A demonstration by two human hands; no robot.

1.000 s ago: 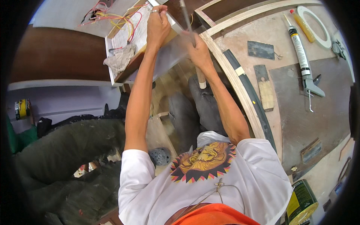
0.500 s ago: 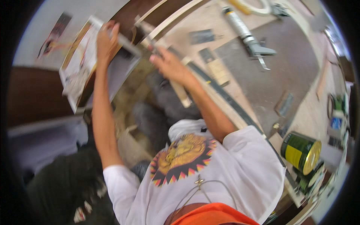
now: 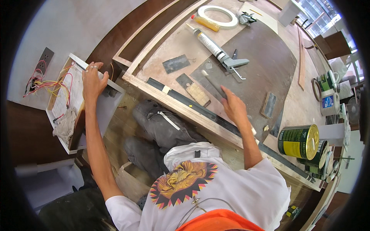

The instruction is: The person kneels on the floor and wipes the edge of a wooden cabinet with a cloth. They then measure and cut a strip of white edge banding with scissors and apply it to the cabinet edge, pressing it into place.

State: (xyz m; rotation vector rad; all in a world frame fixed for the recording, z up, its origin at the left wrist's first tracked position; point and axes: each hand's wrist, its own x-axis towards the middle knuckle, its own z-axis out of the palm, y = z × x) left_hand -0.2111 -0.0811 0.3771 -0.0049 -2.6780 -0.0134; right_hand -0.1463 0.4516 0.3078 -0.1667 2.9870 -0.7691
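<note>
On the left, my left hand (image 3: 93, 82) lies over the rim of a white open-topped box (image 3: 111, 102), fingers spread and thumb apart. Inside the box are a crumpled pale cloth (image 3: 65, 125) and pink and yellow wires (image 3: 58, 84). My right hand (image 3: 234, 106) is closed around a long, narrow tool (image 3: 214, 84) with a grey shaft and a whitish tip; a pale handle end shows below the hand. That tool hangs over the worktable (image 3: 266, 50). Nearest to it are a dark rectangular block with a tan patch (image 3: 198, 94) and a grey caulking gun with its cartridge (image 3: 216, 50).
A dark strip (image 3: 208, 111) runs along the table's wooden front edge. Farther back are a white tape ring (image 3: 217, 8) and an amber bottle (image 3: 206, 23). Cans, including a green and yellow one (image 3: 295, 141), stand at the right. A wall socket (image 3: 45, 59) is beside the box.
My right hand has swung right with the tool, from near the box to over the table. My left hand still touches the box rim. The view has turned somewhat.
</note>
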